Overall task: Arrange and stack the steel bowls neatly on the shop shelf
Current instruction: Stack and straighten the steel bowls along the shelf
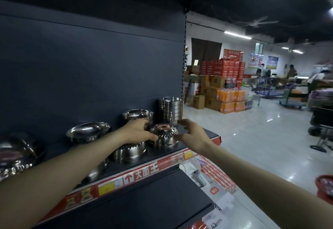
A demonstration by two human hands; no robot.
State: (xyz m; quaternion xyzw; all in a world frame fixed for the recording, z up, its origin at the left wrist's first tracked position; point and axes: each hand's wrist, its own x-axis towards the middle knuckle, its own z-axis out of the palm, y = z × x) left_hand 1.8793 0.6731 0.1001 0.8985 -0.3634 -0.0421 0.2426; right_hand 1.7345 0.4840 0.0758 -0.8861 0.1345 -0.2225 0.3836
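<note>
An upside-down steel bowl [163, 135] with a red sticker on its base sits near the right end of the dark shelf [209, 133]. My left hand [138, 130] grips its left side, thumb against the wall. My right hand [191, 132] hovers at its right side with fingers spread, just apart from it. Under my left wrist lies another inverted bowl [128, 152]. A tall stack of bowls [171, 110] stands at the back right. An upright bowl [137, 115] and a wider bowl [88, 131] stand behind.
More steel bowls [18, 155] lie at the shelf's left. A red price strip [144, 173] runs along the shelf's front edge. Below is another dark shelf [144, 207] and packaged goods. To the right are the tiled aisle [252, 138], stacked cartons, carts and distant people.
</note>
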